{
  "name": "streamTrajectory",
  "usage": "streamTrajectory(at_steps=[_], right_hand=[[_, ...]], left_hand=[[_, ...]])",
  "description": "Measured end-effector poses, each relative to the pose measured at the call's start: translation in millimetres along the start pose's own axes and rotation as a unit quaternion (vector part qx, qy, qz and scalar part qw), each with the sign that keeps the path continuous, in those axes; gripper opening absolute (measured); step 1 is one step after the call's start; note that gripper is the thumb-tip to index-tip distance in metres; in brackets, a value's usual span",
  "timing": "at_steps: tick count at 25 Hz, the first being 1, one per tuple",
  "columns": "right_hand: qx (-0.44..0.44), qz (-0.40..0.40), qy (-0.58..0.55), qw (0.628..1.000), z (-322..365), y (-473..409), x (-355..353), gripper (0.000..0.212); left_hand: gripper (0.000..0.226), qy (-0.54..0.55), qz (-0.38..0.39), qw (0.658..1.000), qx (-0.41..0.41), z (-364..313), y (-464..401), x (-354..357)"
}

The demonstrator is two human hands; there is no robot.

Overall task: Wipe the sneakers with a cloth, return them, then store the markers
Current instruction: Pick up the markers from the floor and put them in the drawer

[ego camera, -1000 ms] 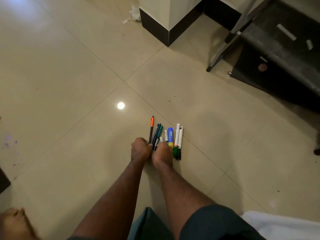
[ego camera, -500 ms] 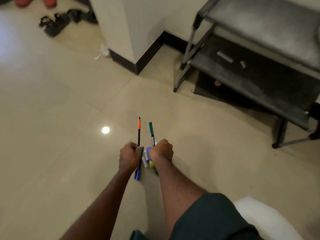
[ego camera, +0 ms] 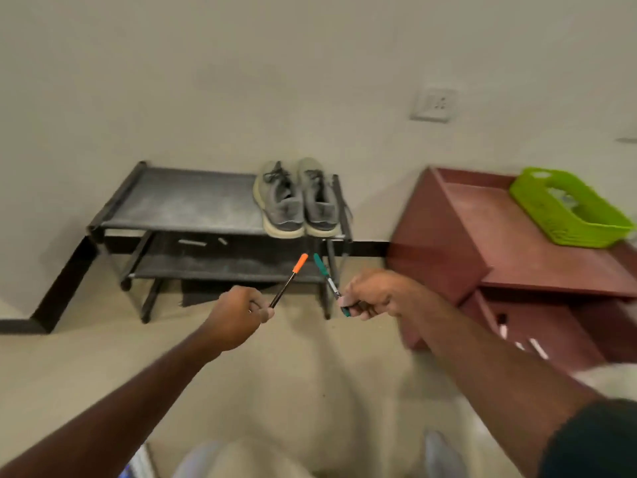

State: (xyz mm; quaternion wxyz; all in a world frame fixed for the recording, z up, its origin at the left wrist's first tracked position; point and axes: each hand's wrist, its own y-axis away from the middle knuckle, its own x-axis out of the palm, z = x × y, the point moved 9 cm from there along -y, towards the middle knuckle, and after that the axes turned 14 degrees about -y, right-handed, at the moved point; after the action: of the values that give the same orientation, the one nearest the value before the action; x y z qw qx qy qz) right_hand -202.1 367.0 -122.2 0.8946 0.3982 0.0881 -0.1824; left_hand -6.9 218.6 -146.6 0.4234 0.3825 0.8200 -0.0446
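Hands gripping markers: left hand (ego camera: 238, 313) curling round orange-capped marker (ego camera: 287, 280), right hand (ego camera: 374, 294) clutching green-capped marker (ego camera: 327, 276); loosely bunched pens risking slipping mid-carry.

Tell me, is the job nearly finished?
Nearly. The sneakers already sit side by side on the shoe rack, so that part looks done. Now the left hand grips the orange-capped marker and the right hand grips the green-capped marker. Storing them is left, perhaps in the green basket on the red cabinet, though that is a guess.
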Motion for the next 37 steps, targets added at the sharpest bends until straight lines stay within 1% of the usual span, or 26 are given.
streamTrajectory(at_steps=[2, 4, 7, 9, 11, 13, 15, 17, 19, 21, 22, 23, 24, 25, 26, 27, 28, 29, 32, 34, 36, 37], right_hand=[[0.001, -0.043, -0.022, 0.999, -31.9, 42.6, -98.8, 0.019], [0.007, -0.095, -0.034, 0.995, -70.2, 82.2, -190.9, 0.015], [0.070, -0.149, 0.009, 0.986, -145.5, 128.3, -289.7, 0.011], [0.132, -0.182, 0.012, 0.974, -204.3, 152.0, -337.5, 0.007], [0.178, -0.214, 0.011, 0.960, -255.3, 159.1, -372.7, 0.010], [0.207, -0.231, 0.009, 0.951, -293.5, 146.8, -398.6, 0.011], [0.242, -0.205, -0.006, 0.948, -316.1, 124.2, -404.4, 0.006], [0.249, -0.189, -0.020, 0.950, -331.1, 98.3, -406.7, 0.015], [0.212, -0.205, -0.025, 0.955, -334.0, 75.5, -409.6, 0.021], [0.165, -0.242, -0.033, 0.956, -333.9, 58.6, -415.9, 0.011], [0.142, -0.238, -0.025, 0.961, -330.5, 51.7, -414.0, 0.007], [0.145, -0.217, -0.013, 0.965, -331.1, 43.8, -408.1, 0.007], [0.174, -0.197, 0.003, 0.965, -340.3, 33.6, -402.5, 0.011], [0.191, -0.203, -0.004, 0.960, -346.0, 30.4, -399.4, 0.011], [0.192, -0.225, -0.012, 0.955, -349.0, 29.6, -400.7, 0.012], [0.190, -0.232, -0.002, 0.954, -351.1, 24.5, -400.9, 0.019], [0.180, -0.235, 0.023, 0.955, -349.4, 23.1, -399.0, 0.022], [0.183, -0.239, 0.044, 0.953, -347.2, 26.6, -396.5, 0.021], [0.184, -0.247, 0.062, 0.949, -332.5, 40.2, -394.9, 0.012], [0.161, -0.263, 0.071, 0.949, -305.9, 53.5, -393.2, 0.009], [0.131, -0.262, 0.072, 0.953, -279.0, 60.1, -382.5, 0.020], [0.118, -0.249, 0.072, 0.958, -260.4, 64.2, -370.5, 0.023]], left_hand=[[0.010, -0.006, 0.050, 0.997, 0.055, -86.3, -7.5, 33.5], [0.010, -0.018, 0.084, 0.991, 0.100, -166.0, -11.1, 76.5], [0.019, -0.044, 0.124, 0.980, 0.148, -262.9, -6.6, 154.6], [0.024, -0.064, 0.159, 0.971, 0.166, -317.9, 2.9, 215.6], [0.029, -0.093, 0.173, 0.966, 0.168, -356.0, 1.5, 272.4], [0.021, -0.139, 0.174, 0.959, 0.173, -385.3, -5.6, 320.9], [0.008, -0.204, 0.170, 0.949, 0.170, -401.5, -15.8, 355.7], [0.010, -0.238, 0.151, 0.946, 0.160, -415.2, -25.9, 382.2], [0.011, -0.243, 0.136, 0.951, 0.137, -423.7, -36.2, 399.3], [0.014, -0.259, 0.130, 0.950, 0.119, -426.6, -49.7, 415.8], [0.013, -0.269, 0.129, 0.948, 0.112, -427.0, -55.6, 421.6], [0.013, -0.279, 0.125, 0.946, 0.104, -426.0, -60.8, 425.5], [0.013, -0.287, 0.120, 0.945, 0.099, -425.7, -63.5, 427.7], [0.015, -0.294, 0.115, 0.944, 0.095, -424.8, -66.2, 430.4], [0.017, -0.301, 0.112, 0.942, 0.093, -423.5, -67.6, 432.6], [0.020, -0.302, 0.112, 0.942, 0.093, -422.7, -68.4, 434.7], [0.022, -0.298, 0.115, 0.943, 0.092, -422.5, -66.7, 434.1], [0.022, -0.290, 0.117, 0.946, 0.091, -421.7, -66.6, 432.7], [0.026, -0.236, 0.111, 0.962, 0.079, -420.9, -64.2, 417.0], [0.028, -0.191, 0.091, 0.973, 0.092, -424.2, -58.5, 392.0], [0.030, -0.166, 0.073, 0.976, 0.118, -427.9, -50.1, 356.8], [0.033, -0.159, 0.069, 0.976, 0.135, -426.6, -47.1, 337.3]])
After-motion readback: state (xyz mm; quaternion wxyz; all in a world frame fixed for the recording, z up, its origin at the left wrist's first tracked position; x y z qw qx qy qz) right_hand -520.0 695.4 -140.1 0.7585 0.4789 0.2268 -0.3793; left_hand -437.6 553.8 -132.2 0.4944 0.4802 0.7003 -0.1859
